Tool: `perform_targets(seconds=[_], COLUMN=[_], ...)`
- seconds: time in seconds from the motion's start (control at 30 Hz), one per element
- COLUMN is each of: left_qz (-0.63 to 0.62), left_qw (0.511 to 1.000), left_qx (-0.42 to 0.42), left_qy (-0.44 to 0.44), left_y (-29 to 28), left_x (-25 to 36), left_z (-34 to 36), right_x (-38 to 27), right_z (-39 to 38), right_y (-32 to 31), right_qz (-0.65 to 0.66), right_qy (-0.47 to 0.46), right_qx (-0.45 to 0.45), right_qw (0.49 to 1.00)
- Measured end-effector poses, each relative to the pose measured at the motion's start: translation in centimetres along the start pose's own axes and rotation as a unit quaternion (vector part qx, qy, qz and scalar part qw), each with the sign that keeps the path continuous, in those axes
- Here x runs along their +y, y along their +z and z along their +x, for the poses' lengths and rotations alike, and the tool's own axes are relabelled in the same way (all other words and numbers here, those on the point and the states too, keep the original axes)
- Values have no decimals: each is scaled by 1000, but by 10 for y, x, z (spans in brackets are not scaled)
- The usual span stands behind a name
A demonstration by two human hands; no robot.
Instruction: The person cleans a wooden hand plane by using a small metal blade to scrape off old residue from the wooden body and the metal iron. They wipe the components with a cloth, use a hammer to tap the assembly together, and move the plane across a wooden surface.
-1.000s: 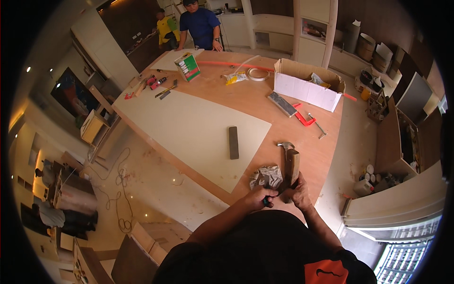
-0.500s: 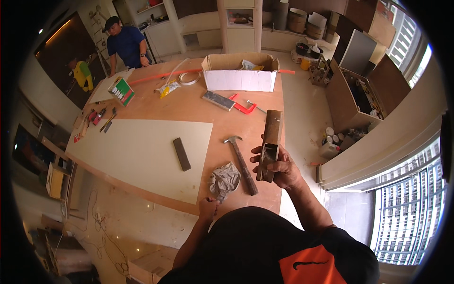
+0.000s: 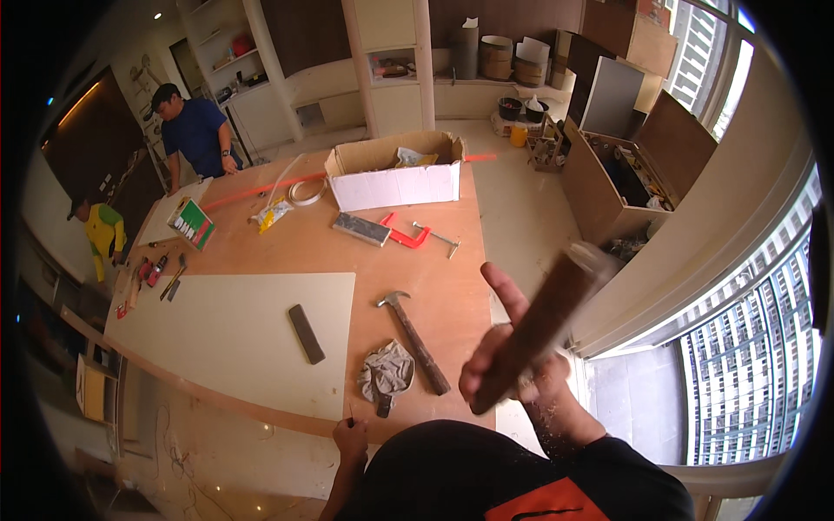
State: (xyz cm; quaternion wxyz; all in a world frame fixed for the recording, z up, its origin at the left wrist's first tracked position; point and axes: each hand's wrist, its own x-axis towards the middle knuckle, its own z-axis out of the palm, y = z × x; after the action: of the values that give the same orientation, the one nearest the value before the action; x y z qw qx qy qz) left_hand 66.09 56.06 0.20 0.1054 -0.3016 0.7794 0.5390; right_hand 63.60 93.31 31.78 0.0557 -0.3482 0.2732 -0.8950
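Right of the brown-handled steel hammer (image 3: 417, 343), the right hand (image 3: 543, 382) is clasping a brown wooden block (image 3: 547, 321), likely stiff, best gripped mid-length.

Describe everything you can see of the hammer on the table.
The hammer is a claw hammer with a grey, metal-looking head and a long, dark brown handle that looks wooden and worn. It lies flat on the reddish-brown part of the tabletop, head away from the person and handle slanting back toward the lower right. No hand touches it. The crumpled greyish wad sits close on its left; whether they touch is unclear.
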Motion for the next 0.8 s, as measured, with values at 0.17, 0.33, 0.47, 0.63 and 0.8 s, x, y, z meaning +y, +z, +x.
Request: perform_targets(seconds=[0.17,0.33,0.47,0.63,0.8], left_qz=[-57,-89,-152,-185,-131], left_qw=[997,993,984,972,971], left_qx=[-22,-63,-90,-122,-141], left_qy=[-37,-43,3,83,143], left_y=[3,4,7,2,5], left_x=[36,41,52,84,126], left_z=[-31,-36,-36,-51,-70], right_x=[57,61,49,46,59], right_z=[-66,-67,-50,-42,-49], right_y=[-95,-75,-71,-59,-90], right_qz=[-36,-23,-86,-462,-848], right_qy=[170,161,141,60,27], right_qx=[401,372,299,249,190], right_qw=[899,914,940,849,494])
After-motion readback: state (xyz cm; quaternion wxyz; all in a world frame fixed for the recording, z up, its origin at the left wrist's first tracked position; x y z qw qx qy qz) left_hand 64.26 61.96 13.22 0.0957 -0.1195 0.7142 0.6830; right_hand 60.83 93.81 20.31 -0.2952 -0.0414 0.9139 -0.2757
